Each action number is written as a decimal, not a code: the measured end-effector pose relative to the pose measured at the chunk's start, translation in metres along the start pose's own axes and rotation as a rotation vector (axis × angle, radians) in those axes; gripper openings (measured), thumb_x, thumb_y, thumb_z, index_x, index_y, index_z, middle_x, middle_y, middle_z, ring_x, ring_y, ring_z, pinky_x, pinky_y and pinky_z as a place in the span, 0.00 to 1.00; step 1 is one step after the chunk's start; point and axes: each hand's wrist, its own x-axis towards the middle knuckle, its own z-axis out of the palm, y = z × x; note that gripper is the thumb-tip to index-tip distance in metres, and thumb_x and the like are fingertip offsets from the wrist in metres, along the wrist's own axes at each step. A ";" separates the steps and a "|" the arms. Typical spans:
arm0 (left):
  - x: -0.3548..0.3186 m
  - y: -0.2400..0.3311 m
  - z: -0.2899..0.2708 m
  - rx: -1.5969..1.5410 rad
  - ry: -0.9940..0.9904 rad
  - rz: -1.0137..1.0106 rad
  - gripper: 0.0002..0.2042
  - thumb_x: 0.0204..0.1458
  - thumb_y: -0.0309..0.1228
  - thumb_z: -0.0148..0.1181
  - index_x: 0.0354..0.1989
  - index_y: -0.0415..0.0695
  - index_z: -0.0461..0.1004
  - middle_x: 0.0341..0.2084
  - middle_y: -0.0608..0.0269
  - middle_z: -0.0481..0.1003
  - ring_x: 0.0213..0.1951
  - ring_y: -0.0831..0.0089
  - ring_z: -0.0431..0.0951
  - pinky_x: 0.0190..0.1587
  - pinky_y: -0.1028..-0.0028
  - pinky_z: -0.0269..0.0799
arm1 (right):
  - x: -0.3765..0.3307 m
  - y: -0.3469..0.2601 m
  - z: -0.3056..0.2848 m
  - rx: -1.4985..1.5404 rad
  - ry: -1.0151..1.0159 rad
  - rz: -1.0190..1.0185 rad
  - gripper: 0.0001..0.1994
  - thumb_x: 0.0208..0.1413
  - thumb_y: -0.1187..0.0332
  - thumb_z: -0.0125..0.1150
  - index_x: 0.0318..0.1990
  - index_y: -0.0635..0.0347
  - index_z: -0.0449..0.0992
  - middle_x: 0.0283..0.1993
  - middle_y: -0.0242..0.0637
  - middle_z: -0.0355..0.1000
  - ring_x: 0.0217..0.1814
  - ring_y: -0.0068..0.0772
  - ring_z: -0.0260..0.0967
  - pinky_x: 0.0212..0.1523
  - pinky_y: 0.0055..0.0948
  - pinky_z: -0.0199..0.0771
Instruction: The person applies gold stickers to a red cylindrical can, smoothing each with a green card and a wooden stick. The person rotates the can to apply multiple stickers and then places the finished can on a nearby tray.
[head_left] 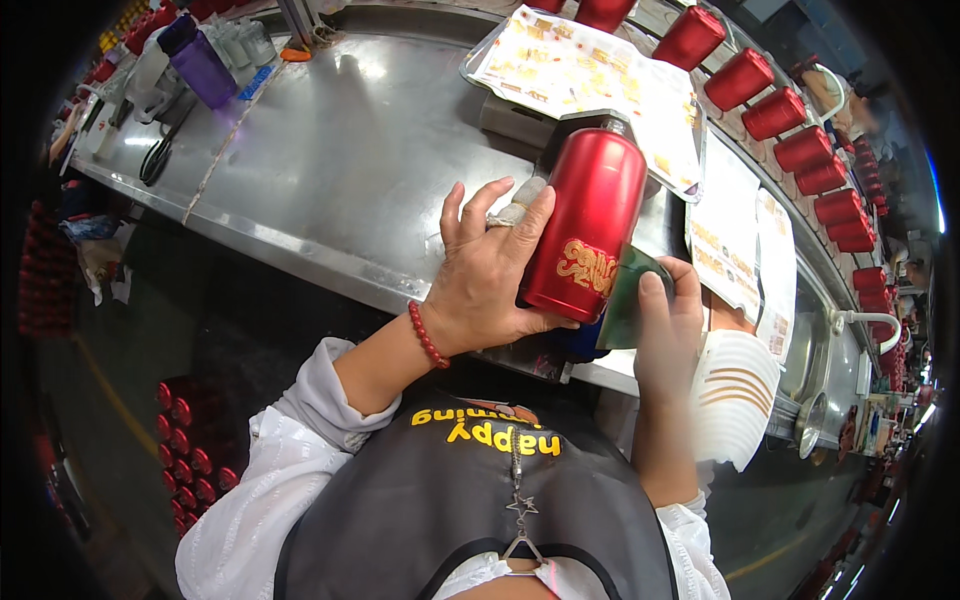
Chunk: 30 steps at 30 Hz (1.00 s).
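A shiny red metal bottle (pixel 596 200) lies tilted over the bench, its neck end toward the far side, on a dark support partly hidden beneath it. Gold lettering (pixel 587 267) decorates its lower side. My left hand (pixel 490 255) grips the bottle near its base, thumb along the bottom edge and index finger against the side; the other fingers stick out, with pale wraps on some. Between the fingers and thumb of my right hand (pixel 668 315) is a thin green scraper (pixel 630 297), held against the bottle beside the lettering. The right hand is slightly blurred.
A tray (pixel 590 75) with printed sheets stands behind the bottle, and more sheets (pixel 725 245) lie at right. Red bottles (pixel 738 78) line the conveyor. A purple bottle (pixel 198 62) stands far left on the steel bench (pixel 330 150). White stacked cups (pixel 735 395) sit beside my right forearm.
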 end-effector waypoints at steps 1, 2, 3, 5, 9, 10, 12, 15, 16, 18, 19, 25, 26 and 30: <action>-0.001 0.000 0.000 -0.007 0.006 -0.003 0.57 0.40 0.63 0.71 0.73 0.38 0.56 0.47 0.54 0.80 0.70 0.48 0.55 0.71 0.44 0.28 | 0.000 -0.003 0.005 -0.015 -0.001 0.007 0.10 0.66 0.66 0.59 0.46 0.64 0.72 0.36 0.30 0.72 0.36 0.17 0.66 0.37 0.19 0.68; -0.001 0.000 0.000 0.000 0.003 -0.002 0.56 0.40 0.63 0.71 0.73 0.38 0.56 0.46 0.54 0.80 0.70 0.48 0.55 0.71 0.44 0.28 | 0.000 -0.006 0.008 -0.029 -0.002 0.014 0.10 0.66 0.66 0.59 0.46 0.64 0.72 0.37 0.30 0.72 0.36 0.18 0.65 0.37 0.19 0.68; 0.000 0.000 -0.003 0.006 0.002 0.000 0.56 0.40 0.63 0.71 0.73 0.38 0.57 0.46 0.54 0.80 0.70 0.48 0.55 0.71 0.43 0.28 | 0.003 -0.009 0.011 -0.097 -0.012 -0.028 0.10 0.66 0.67 0.58 0.47 0.64 0.72 0.35 0.30 0.72 0.35 0.18 0.65 0.37 0.20 0.68; 0.000 0.000 -0.005 0.016 0.018 0.011 0.55 0.40 0.63 0.71 0.72 0.38 0.58 0.44 0.54 0.81 0.70 0.49 0.55 0.71 0.43 0.27 | 0.010 -0.017 0.018 -0.232 -0.033 -0.113 0.10 0.66 0.67 0.57 0.47 0.64 0.72 0.33 0.30 0.71 0.34 0.19 0.65 0.37 0.21 0.68; 0.001 0.003 -0.006 0.025 0.069 0.028 0.52 0.41 0.61 0.71 0.70 0.38 0.61 0.40 0.54 0.81 0.69 0.51 0.56 0.71 0.44 0.27 | 0.018 -0.046 0.032 -0.525 -0.110 -0.276 0.10 0.64 0.69 0.55 0.48 0.65 0.72 0.28 0.43 0.74 0.29 0.36 0.74 0.33 0.32 0.73; 0.001 0.003 -0.007 0.027 0.073 0.026 0.52 0.41 0.61 0.72 0.70 0.38 0.62 0.39 0.54 0.81 0.69 0.51 0.57 0.71 0.44 0.27 | 0.020 -0.050 0.037 -0.564 -0.123 -0.315 0.10 0.63 0.70 0.55 0.48 0.65 0.72 0.28 0.47 0.74 0.28 0.41 0.75 0.32 0.35 0.74; 0.001 0.003 -0.006 0.031 0.071 0.028 0.51 0.41 0.60 0.72 0.70 0.37 0.62 0.37 0.55 0.81 0.69 0.52 0.57 0.71 0.44 0.26 | 0.022 -0.060 0.046 -0.699 -0.160 -0.397 0.10 0.62 0.70 0.55 0.48 0.63 0.72 0.28 0.57 0.75 0.29 0.56 0.77 0.30 0.46 0.75; 0.001 0.000 -0.004 0.023 0.051 0.031 0.52 0.43 0.63 0.68 0.68 0.34 0.62 0.34 0.55 0.79 0.68 0.51 0.58 0.70 0.41 0.30 | 0.022 -0.068 0.064 -0.887 -0.242 -0.380 0.10 0.62 0.69 0.56 0.48 0.62 0.72 0.28 0.53 0.75 0.28 0.55 0.77 0.29 0.45 0.74; 0.001 -0.002 -0.003 0.016 0.040 0.037 0.52 0.43 0.65 0.66 0.68 0.33 0.62 0.33 0.54 0.79 0.67 0.50 0.58 0.69 0.39 0.31 | 0.023 -0.075 0.067 -0.949 -0.281 -0.217 0.10 0.62 0.69 0.58 0.49 0.61 0.73 0.35 0.53 0.76 0.35 0.49 0.77 0.37 0.37 0.75; -0.004 -0.006 0.001 -0.053 0.030 0.018 0.52 0.43 0.64 0.67 0.68 0.32 0.61 0.35 0.53 0.79 0.67 0.49 0.58 0.69 0.39 0.33 | 0.021 -0.068 0.057 -0.680 -0.260 -0.323 0.11 0.63 0.69 0.58 0.50 0.61 0.73 0.35 0.50 0.76 0.35 0.43 0.77 0.38 0.33 0.75; -0.005 -0.009 0.004 -0.100 0.021 0.018 0.53 0.43 0.64 0.67 0.68 0.32 0.61 0.36 0.52 0.79 0.68 0.49 0.57 0.69 0.38 0.34 | 0.019 -0.064 0.047 -0.557 -0.234 -0.373 0.11 0.63 0.69 0.59 0.50 0.61 0.74 0.36 0.48 0.76 0.35 0.39 0.77 0.38 0.32 0.76; -0.010 -0.002 0.003 -0.020 -0.056 0.002 0.53 0.48 0.67 0.61 0.71 0.36 0.56 0.67 0.46 0.62 0.70 0.45 0.53 0.70 0.38 0.34 | -0.011 -0.028 -0.019 -0.433 -0.084 -0.238 0.13 0.64 0.76 0.56 0.55 0.66 0.72 0.48 0.45 0.79 0.44 0.26 0.77 0.42 0.24 0.76; -0.008 -0.003 0.004 -0.002 -0.062 0.024 0.53 0.48 0.68 0.61 0.71 0.36 0.56 0.66 0.46 0.63 0.70 0.46 0.53 0.70 0.38 0.35 | -0.014 -0.012 -0.031 -0.276 -0.033 -0.260 0.13 0.63 0.80 0.53 0.55 0.67 0.72 0.54 0.48 0.76 0.49 0.28 0.75 0.45 0.25 0.77; -0.019 -0.015 0.010 -0.056 -0.094 0.018 0.52 0.52 0.69 0.54 0.72 0.34 0.55 0.65 0.46 0.64 0.70 0.48 0.53 0.71 0.42 0.35 | -0.014 0.012 -0.108 -0.574 0.078 -0.396 0.14 0.55 0.89 0.47 0.46 0.71 0.76 0.67 0.51 0.67 0.63 0.45 0.71 0.57 0.33 0.76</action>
